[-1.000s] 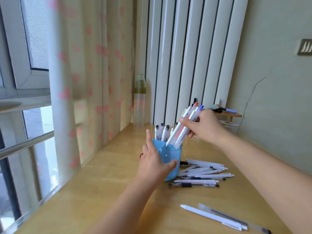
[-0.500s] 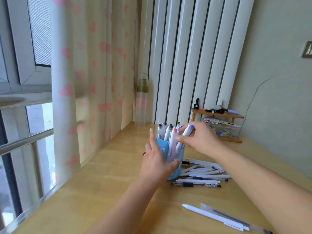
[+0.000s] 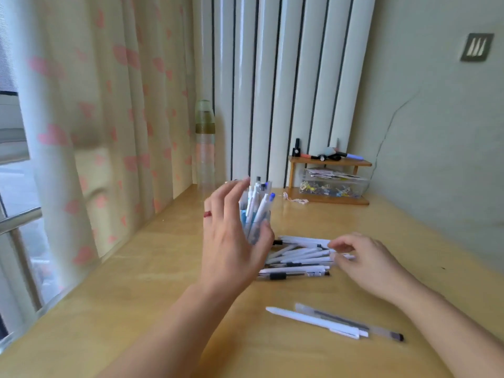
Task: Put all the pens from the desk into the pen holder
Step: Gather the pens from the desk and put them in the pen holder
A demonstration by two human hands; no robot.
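The blue see-through pen holder [image 3: 262, 220] stands mid-desk with several white pens [image 3: 257, 195] upright in it. My left hand [image 3: 231, 241] is at its left side, fingers spread and raised past the rim, thumb resting on its front. To the right of the holder, a pile of several pens [image 3: 297, 255] lies flat on the desk. My right hand [image 3: 365, 260] rests at the pile's right end, thumb and fingers curled around the pen tips. Nearer me lie a white pen [image 3: 313, 321] and a clear pen [image 3: 351, 323], side by side.
A wooden desk [image 3: 136, 296] runs along a curtain [image 3: 109, 132] on the left. A tall clear bottle [image 3: 205, 148] stands at the back. A small wooden shelf [image 3: 330, 160] with a clear box [image 3: 332, 184] under it sits against the back right wall.
My right hand let the bundle of pens drop into the holder, then moved down and right to the pile. My left hand's grip on the holder has loosened and its fingers have spread.
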